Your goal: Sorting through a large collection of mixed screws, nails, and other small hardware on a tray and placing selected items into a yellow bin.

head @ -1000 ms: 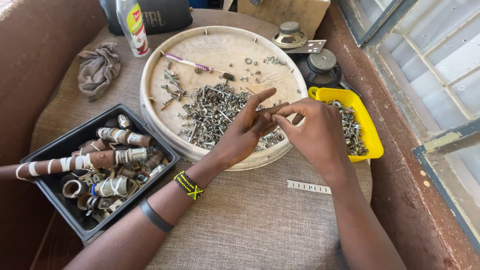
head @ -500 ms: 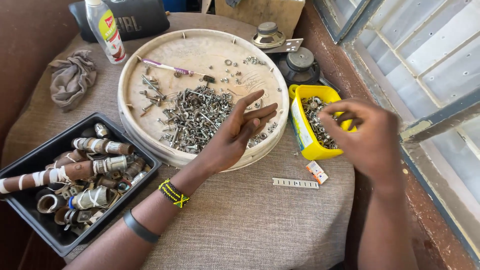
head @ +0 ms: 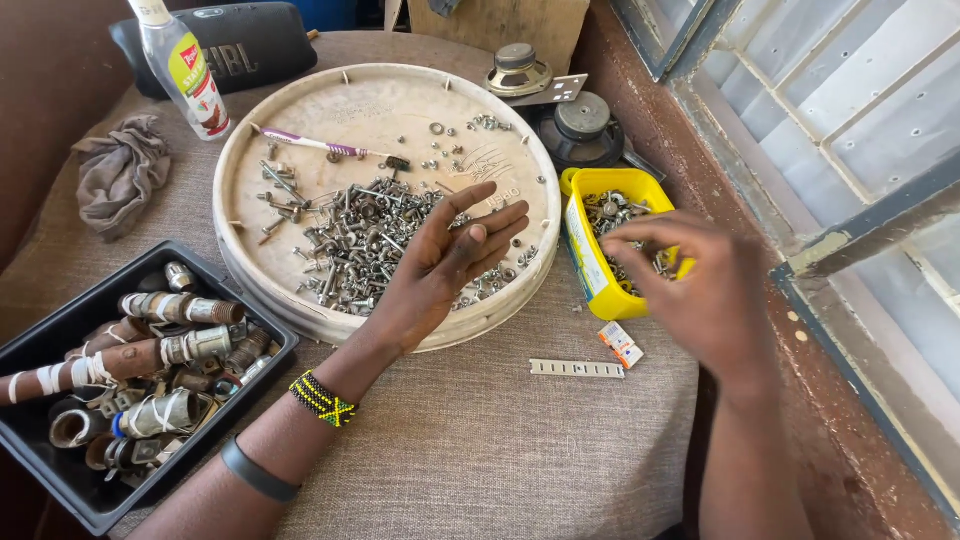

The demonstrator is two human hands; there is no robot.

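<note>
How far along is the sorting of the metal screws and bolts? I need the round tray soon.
Done: the yellow plastic tub already holds a layer of small metal hardware. In hand: the right hand hovers over that tub, fingers pinched; the left hand lies palm up over the round cream tray. Left: a large heap of screws and bolts sits on the tray, so most remains.

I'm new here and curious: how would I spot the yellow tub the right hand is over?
Find the big round tray of screws. Just to its right, under the right hand, sits the yellow tub: small, rectangular, holding metal bits, and the only bright yellow thing there.
</note>
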